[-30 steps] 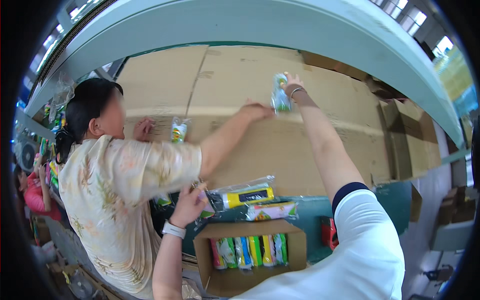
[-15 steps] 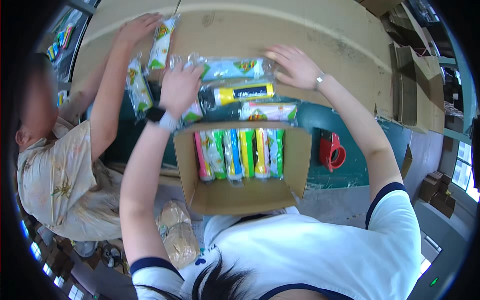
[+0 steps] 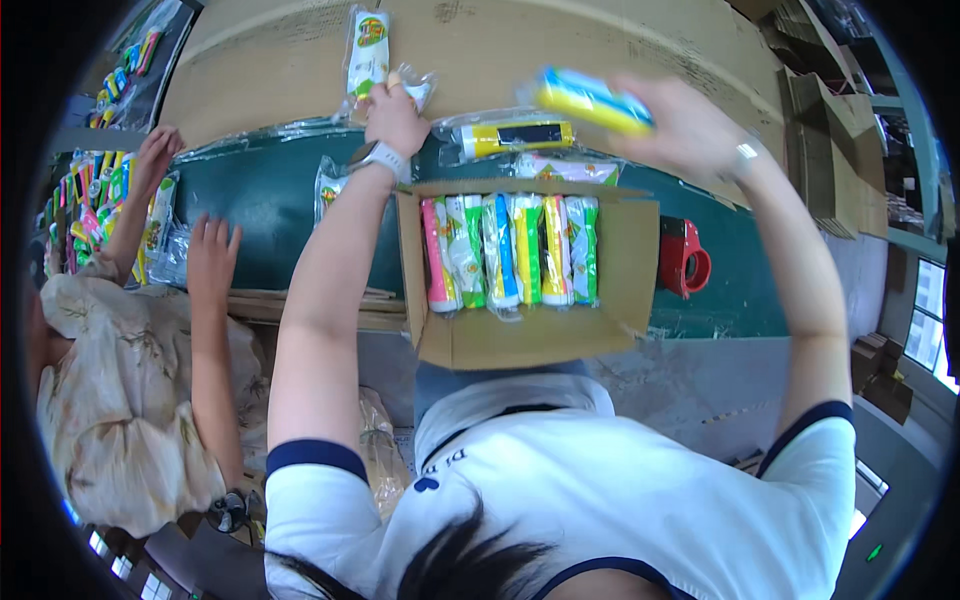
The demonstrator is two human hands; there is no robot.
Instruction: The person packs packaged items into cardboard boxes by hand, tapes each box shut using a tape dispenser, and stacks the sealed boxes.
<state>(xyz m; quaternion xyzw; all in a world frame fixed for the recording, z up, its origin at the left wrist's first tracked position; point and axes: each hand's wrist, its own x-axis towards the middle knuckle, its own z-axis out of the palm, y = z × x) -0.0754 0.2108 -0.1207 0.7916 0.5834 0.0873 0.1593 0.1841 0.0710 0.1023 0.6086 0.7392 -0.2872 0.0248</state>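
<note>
My right hand (image 3: pixel 692 128), blurred by motion, is closed on a blue and yellow tube (image 3: pixel 592 98) in clear wrap, raised over the table's right half. At the far middle my left hand (image 3: pixel 396 122) pinches the near end of a white wrapped tube (image 3: pixel 368 48); its thumb is hidden. Another clear wrapper (image 3: pixel 420 88) shows beside those fingers. In front of me an open cardboard box (image 3: pixel 530 345) holds a row of several colourful wrapped tubes (image 3: pixel 499 250). Behind it lie a yellow and black wrapped tube (image 3: pixel 515 138) and a pale pink one (image 3: pixel 568 170).
A red tape dispenser (image 3: pixel 684 258) stands right of the box on the green table (image 3: pixel 262 190). Cardboard sheets (image 3: pixel 560 40) cover the far side. One wrapped packet (image 3: pixel 328 186) lies by my left forearm. At left, a co-worker's hands (image 3: pixel 212 258) are near a pile of tubes (image 3: pixel 92 205).
My right hand has lifted the blue and yellow tube and moved right. My left hand has shifted to the white tube. The co-worker's arms have drawn back left. My view has shifted.
</note>
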